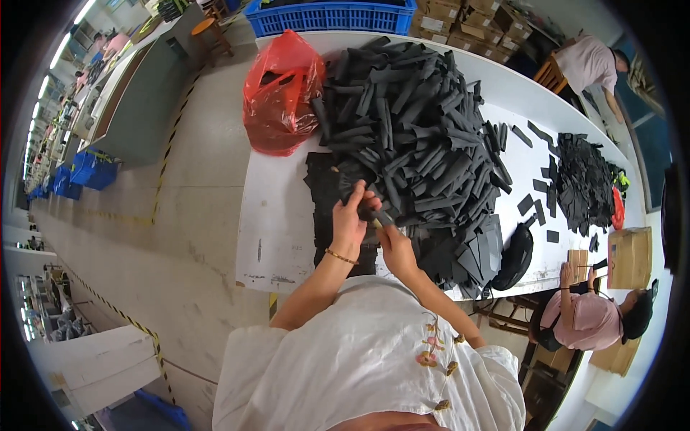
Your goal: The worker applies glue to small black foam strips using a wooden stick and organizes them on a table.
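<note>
My left hand [351, 218] and my right hand [396, 246] meet over the near edge of the white table [277, 230]. Both grip one black rolled foam piece [375, 215] between them, with a pale stick-like end showing at its lower tip. A gold bracelet sits on my left wrist. Just beyond my hands rises a big heap of black rolled foam tubes [413, 122]. Flat black foam sheets [325, 181] lie under and left of my hands, and more flat sheets [467, 253] are stacked to the right.
A red plastic bag [282, 93] stands at the heap's left. A blue crate [330, 16] sits at the far end. A black pouch [515, 257] lies right. A seated person in pink [586, 316] works by a cardboard box [629, 257]; another person [593, 65] bends farther off.
</note>
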Tool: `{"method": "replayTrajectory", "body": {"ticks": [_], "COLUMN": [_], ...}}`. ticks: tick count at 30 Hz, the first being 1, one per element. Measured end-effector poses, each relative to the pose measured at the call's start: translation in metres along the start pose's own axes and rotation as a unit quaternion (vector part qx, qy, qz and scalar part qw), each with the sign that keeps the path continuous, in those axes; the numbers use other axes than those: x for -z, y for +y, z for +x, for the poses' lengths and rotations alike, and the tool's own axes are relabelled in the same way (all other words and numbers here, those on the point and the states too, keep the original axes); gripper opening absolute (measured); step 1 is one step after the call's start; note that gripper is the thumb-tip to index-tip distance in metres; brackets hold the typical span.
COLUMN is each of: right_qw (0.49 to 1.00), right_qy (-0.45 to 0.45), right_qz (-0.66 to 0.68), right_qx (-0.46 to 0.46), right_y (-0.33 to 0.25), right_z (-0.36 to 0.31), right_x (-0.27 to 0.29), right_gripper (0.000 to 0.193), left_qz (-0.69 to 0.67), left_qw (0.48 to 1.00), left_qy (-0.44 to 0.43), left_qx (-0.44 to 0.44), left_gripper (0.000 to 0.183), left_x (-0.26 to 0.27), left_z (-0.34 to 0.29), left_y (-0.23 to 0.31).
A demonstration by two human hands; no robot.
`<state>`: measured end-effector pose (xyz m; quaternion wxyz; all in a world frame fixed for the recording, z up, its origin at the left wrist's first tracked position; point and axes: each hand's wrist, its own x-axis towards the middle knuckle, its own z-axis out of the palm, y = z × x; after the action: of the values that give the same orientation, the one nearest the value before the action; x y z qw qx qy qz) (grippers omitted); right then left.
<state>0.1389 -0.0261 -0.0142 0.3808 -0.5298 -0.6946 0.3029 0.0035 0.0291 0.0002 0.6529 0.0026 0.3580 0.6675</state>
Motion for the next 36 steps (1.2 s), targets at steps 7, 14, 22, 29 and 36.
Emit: {"method": "replayTrajectory", "body": {"ticks": [7, 14, 22, 29, 36], "right_qw": [0.96, 0.977, 0.977, 0.952, 0.982], "right_qy": [-0.214, -0.135, -0.174, -0.276, -0.184], "right_qz": [0.078, 0.009, 0.064, 0.014, -0.048], "right_qx": [-0.165, -0.163, -0.105, -0.127, -0.011], "right_y": [0.002, -0.012, 0.001, -0.03, -0.034], "right_z": [-0.054, -0.065, -0.061, -0.071, -0.075], "right_x": [0.069, 0.079, 0.061, 0.121, 0.127], "right_gripper": [0.011, 0.009, 0.015, 0.016, 0.014], "left_qz": [0.034, 0.049, 0.115, -0.08, -0.159], "left_qw": [0.999, 0.999, 0.992, 0.992, 0.974], "left_qy": [0.005, 0.004, -0.058, -0.015, -0.15], "left_qx": [-0.019, 0.008, 0.009, 0.099, 0.052], "left_gripper": [0.019, 0.046, 0.033, 0.028, 0.031], "left_x": [-0.005, -0.021, 0.012, 0.041, 0.04], "left_z": [0.011, 0.027, 0.019, 0.055, 0.069], "left_y": [0.013, 0.005, 0.018, 0.018, 0.048]}}
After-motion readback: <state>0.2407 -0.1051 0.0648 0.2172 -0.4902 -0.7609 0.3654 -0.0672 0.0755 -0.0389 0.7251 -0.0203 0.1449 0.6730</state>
